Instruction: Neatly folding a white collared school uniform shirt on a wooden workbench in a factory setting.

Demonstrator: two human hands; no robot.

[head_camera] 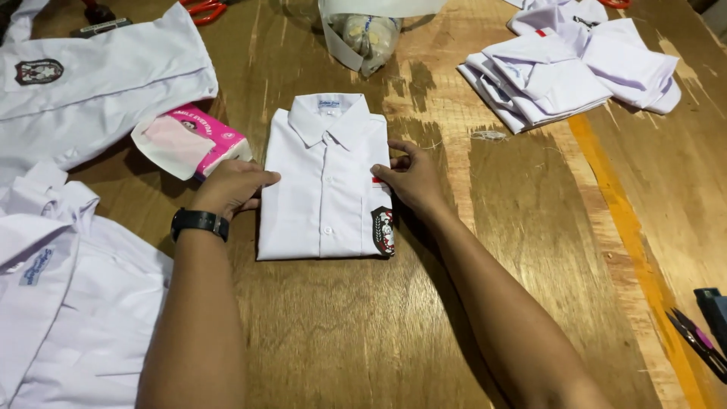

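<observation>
Both of your hands sit flat against a folded white shirt [324, 182] in the head view, one on each side, fingers loosely spread and gripping nothing. Your left hand [231, 188], with a black watch [199, 223] on its wrist, rests knuckles up at the shirt's left edge, fingertips just touching the fabric. Your right hand [409, 178] presses on the shirt's right edge just above the dark chest badge [383, 230], thumb and forefinger slightly parted. Both forearms reach in from the bottom of the frame and angle inward toward the shirt. It lies in the middle of the wooden tabletop [530, 227], collar away from you, button row centred, sides tucked under into a neat rectangle. By the look of it, you are at the squaring-up stage of the fold: the sides are in and the hands are evening the edges. A next move would likely call for keeping the palms flat and the pressure even on both sides, so the fold does not skew or spring open. Just beside your left hand lies a pink packet [198, 140] with a pale flap, resting partly on a spread white shirt [98, 91] at the upper left. Another white shirt [68, 303] lies at the lower left, a pile of folded white shirts [560, 72] sits well apart at the upper right, and a clear bag [369, 38] stands beyond the collar.
</observation>
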